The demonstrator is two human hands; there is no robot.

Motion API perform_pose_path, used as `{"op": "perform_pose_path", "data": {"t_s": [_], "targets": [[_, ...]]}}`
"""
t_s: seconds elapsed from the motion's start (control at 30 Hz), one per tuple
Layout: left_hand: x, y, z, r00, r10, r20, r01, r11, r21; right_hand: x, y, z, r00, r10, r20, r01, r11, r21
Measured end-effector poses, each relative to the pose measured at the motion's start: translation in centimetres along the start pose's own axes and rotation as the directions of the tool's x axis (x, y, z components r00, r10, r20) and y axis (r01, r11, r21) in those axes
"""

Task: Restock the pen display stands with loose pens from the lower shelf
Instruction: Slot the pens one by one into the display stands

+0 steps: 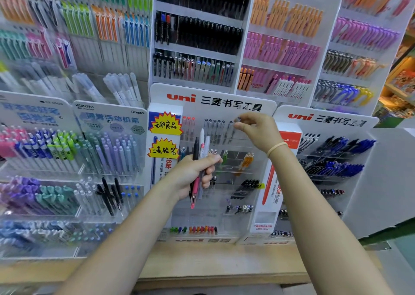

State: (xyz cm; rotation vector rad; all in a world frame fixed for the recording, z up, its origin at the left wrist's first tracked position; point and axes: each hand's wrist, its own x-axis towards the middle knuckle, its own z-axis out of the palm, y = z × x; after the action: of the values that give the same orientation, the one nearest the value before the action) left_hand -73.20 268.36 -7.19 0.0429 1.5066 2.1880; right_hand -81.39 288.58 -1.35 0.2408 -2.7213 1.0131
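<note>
My left hand (197,173) grips a small bunch of loose pens (199,160), one black, one pink and white, one clear, held upright in front of the middle uni display stand (213,97). Up at that stand's top row, my right hand (256,130) pinches the cap end of a grey pen (238,119), just right of several grey pens (214,126) standing in their slots. Lower rows of the stand hold only a few pens each.
A Kokuyo pencil stand (110,137) full of pastel pencils stands to the left, and a second uni stand (332,151) with blue and black pens to the right. Taller racks of coloured pens rise behind. A wooden shelf (224,263) runs below the stands.
</note>
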Motion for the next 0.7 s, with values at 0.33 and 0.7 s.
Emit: {"op": "perform_pose_path", "data": {"t_s": [0.33, 0.7], "targets": [[-0.6, -0.2, -0.4, 1.0, -0.025, 0.007, 0.025, 1.0, -0.007, -0.5, 0.1, -0.1, 0.995, 0.067, 0.079, -0.066, 0.998, -0.017], [-2.4, -1.8, 0.5, 0.951, -0.157, 0.268, 0.126, 0.983, 0.131, -10.4, -3.6, 2.4, 0.943, 0.13, 0.307, -0.264, 0.853, 0.45]]}}
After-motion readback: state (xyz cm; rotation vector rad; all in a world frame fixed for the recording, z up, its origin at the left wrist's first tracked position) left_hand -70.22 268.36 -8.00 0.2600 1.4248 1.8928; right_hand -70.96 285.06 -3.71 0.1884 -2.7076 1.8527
